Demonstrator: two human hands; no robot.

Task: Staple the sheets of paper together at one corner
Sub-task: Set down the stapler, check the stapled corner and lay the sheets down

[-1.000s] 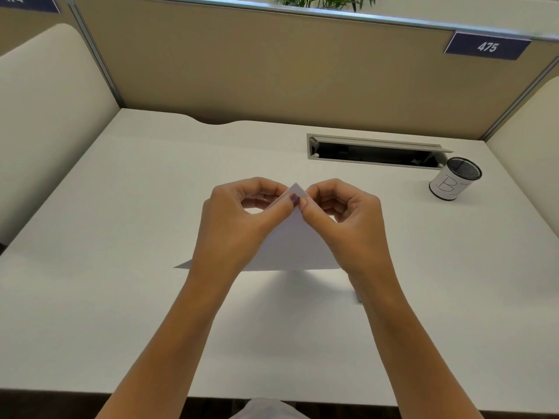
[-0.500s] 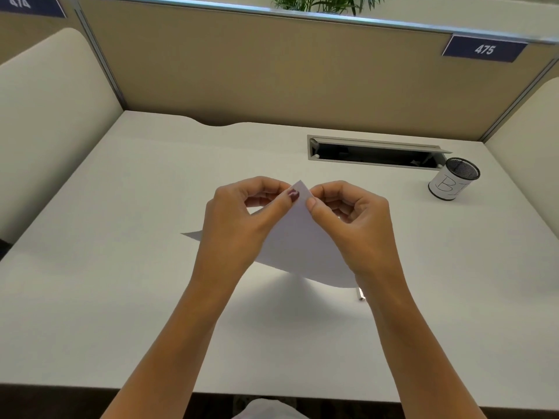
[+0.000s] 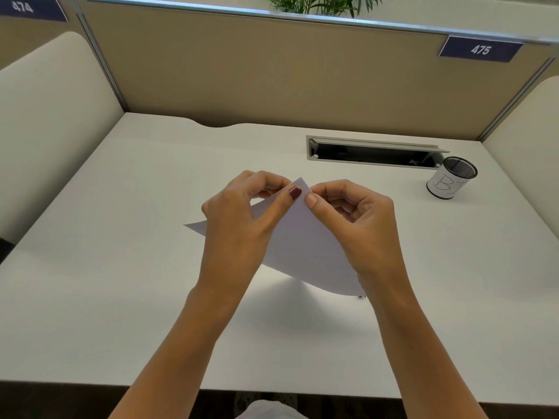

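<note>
**Paper held up by one corner over a wide bare desk**

The white desk [image 3: 121, 297] has open surface on every side of the hands. Padded dividers bound it left and right, a tan partition [image 3: 272, 80] closes the back, and its near edge runs along the bottom of the view. A cable slot [image 3: 372, 152] is cut in near the back right, and a mesh cup [image 3: 450, 179] stands just beside the slot's right end, well apart from the hands.

The sheets of paper [image 3: 302, 243] hang in the air above mid-desk, pinched at the top corner. The left hand [image 3: 239, 225] closes thumb against fingers on that corner — the right hand [image 3: 360, 225] does the same from the other side, thumbs nearly touching.

The paper's right part is hidden behind the right hand and wrist. How many sheets there are cannot be told. A small dark object [image 3: 361, 296] peeks out under the lower edge — too small to identify.
</note>
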